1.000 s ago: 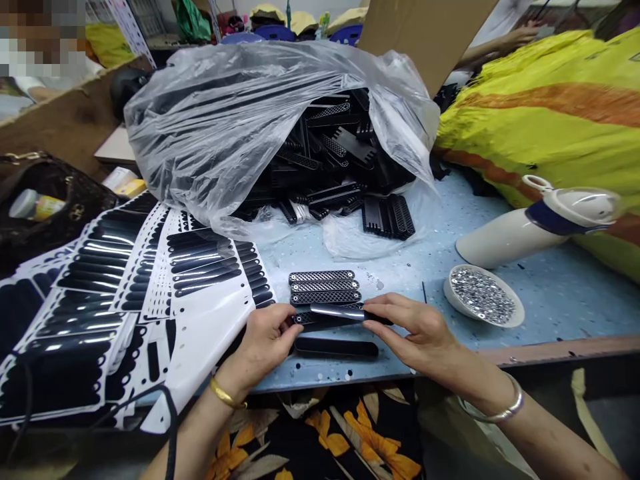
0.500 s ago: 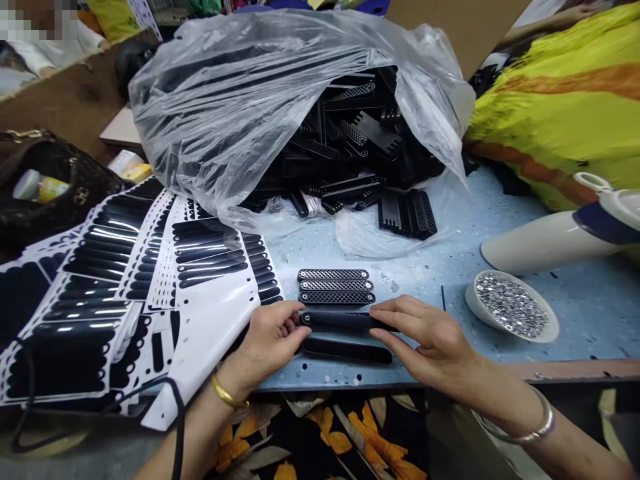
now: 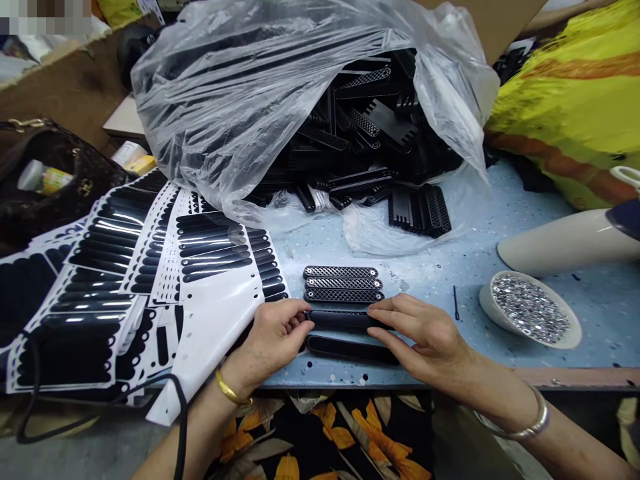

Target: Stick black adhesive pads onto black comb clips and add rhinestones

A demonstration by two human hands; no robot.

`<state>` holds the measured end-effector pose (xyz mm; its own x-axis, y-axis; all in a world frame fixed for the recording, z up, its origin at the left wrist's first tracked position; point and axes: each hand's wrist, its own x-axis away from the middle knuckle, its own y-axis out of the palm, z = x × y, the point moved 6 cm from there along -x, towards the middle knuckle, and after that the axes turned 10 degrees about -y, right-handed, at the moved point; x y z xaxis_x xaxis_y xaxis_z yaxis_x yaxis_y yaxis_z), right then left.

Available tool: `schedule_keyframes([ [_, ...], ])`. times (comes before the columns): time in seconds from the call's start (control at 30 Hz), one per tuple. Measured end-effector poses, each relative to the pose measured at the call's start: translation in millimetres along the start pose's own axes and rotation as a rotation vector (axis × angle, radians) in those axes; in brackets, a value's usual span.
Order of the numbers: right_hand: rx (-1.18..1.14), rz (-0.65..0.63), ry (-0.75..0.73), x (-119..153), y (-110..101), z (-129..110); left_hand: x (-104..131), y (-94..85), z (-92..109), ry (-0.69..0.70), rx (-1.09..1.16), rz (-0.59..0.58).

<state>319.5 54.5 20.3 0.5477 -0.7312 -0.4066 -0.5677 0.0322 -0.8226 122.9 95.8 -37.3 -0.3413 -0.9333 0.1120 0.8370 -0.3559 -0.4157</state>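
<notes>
A long black bar with a smooth dark face point(image 3: 343, 321) lies on the blue table between my hands. My left hand point(image 3: 280, 333) pinches its left end between thumb and fingers. At the other end, my right hand point(image 3: 420, 330) has its fingers and thumb closed around the tip. Just beyond it, three black bars with a silvery mesh pattern point(image 3: 343, 283) lie side by side, with small metal rings at their ends. Nearer the table edge is another black bar point(image 3: 350, 349), smooth on top; its right end runs behind my right hand.
Sheets of black rounded strips point(image 3: 215, 247) spread across the left. A clear plastic bag point(image 3: 240, 100) spills black plastic pieces point(image 3: 420, 208) at the back. To the right stand a bowl of small metal rings point(image 3: 533, 310), a pale bottle-shaped object point(image 3: 560, 241) and a yellow sack point(image 3: 575, 113).
The view has shifted slightly, moving most things on the table rightward in the picture. Both hands keep their hold on the bar, and its left end now sits closer under my left fingertips.
</notes>
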Motion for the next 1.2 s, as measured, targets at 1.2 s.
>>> schedule_keyframes([
  [1.2,0.079,-0.014,0.015,4.1,13.0,3.1,-2.1,-1.5,2.5,-0.063,0.009,-0.003],
])
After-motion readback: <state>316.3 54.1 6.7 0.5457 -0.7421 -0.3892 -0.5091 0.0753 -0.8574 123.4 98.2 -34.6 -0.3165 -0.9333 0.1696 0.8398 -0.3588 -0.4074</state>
